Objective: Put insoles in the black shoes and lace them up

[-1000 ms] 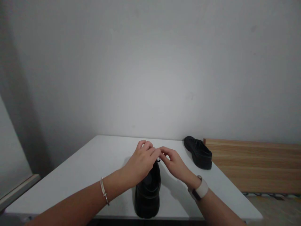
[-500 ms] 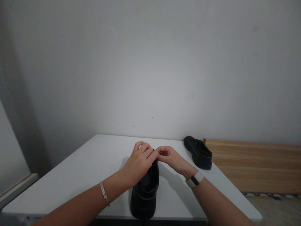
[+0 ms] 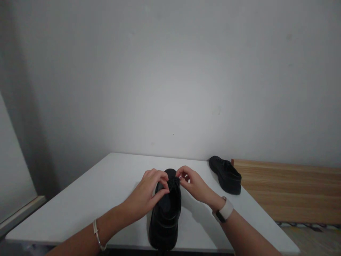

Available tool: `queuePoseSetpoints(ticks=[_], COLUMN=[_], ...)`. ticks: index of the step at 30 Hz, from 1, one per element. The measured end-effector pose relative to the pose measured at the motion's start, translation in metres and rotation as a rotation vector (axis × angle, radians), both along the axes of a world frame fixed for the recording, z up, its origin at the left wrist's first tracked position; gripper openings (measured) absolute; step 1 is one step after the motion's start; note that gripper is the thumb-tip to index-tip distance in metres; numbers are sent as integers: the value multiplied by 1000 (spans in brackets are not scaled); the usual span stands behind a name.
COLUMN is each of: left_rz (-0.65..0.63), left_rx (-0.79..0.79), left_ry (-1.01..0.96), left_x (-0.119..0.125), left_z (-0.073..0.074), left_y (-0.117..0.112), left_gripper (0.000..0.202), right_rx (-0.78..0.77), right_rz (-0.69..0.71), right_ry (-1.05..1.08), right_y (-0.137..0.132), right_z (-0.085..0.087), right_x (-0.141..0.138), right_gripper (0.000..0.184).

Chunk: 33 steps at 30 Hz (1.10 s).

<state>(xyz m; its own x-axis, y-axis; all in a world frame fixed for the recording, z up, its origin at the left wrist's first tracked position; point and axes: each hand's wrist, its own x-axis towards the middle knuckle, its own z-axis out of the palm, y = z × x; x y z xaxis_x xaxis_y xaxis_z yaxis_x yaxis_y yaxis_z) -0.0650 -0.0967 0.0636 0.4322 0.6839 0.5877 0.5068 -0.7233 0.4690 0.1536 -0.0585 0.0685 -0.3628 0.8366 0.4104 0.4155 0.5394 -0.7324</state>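
Observation:
A black lace-up shoe (image 3: 165, 222) stands on the white table in front of me, heel toward me and toe toward the wall. My left hand (image 3: 149, 192) is at the left of its lacing, thumb and fingers bent together at the dark shoelace (image 3: 173, 182). On the other side, my right hand (image 3: 193, 183) pinches at the lace's right edge with thumb and forefinger. The strands between the fingertips are thin and black, hard to make out against the shoe. The shoe's opening and insole show below the hands.
A second black shoe (image 3: 226, 174) rests at the table's back right edge. The white table (image 3: 106, 188) meets a grey wall (image 3: 170, 89). Beyond its right edge stands a wood-grain panel (image 3: 287, 192). A pale ledge (image 3: 23, 213) lies at far left.
My left hand has drawn back left and toward me from the top of the shoe, uncovering the lacing and toe. My right hand stays by the lacing, its fingers slightly shifted.

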Motion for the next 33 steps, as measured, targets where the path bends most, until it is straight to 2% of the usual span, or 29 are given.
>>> queuePoseSetpoints(ticks=[2,5,9,11,14,17,19,22,25,28,30,33], left_rz=[12,85,120,101,31,-18,-24,-19,-20,-35,-44,-39], left_rx=[-55,-166,-287,-319,-362,-378,-384,-400,-421,-428,-417,-364], left_ry=[-54,-164,-214,-218,-245,-299,-322,-362,-400,-414,-418,-436], left_x=[-8,-19,-21,-18,-13,-9,-6,3,14,20,19,9], left_z=[-2,-12,-30,-35,-34,-28,-26,-29,-35,-37,-30,-3], left_y=[5,19,40,47,56,67,77,93,107,112,107,84], left_gripper=[24,29,25,23,22,23,25,27,32,34,31,26], right_rx=[70,32,50,97,101,66,75,107,87,86,86,101], right_rz=[-20,52,76,74,42,-98,-167,-286,-425,-541,-563,-572], right_ry=[-16,-213,-670,-788,-734,-617,-558,-536,-510,-492,-488,-487], right_y=[-20,-57,-86,-87,-75,-55,-36,-3,28,45,47,44], right_z=[10,18,10,6,8,9,2,-20,-41,-52,-55,-58], right_x=[0,-8,-27,-31,-19,12,37,73,102,124,135,143], right_gripper=[21,24,48,45,28,14,8,8,18,27,28,29])
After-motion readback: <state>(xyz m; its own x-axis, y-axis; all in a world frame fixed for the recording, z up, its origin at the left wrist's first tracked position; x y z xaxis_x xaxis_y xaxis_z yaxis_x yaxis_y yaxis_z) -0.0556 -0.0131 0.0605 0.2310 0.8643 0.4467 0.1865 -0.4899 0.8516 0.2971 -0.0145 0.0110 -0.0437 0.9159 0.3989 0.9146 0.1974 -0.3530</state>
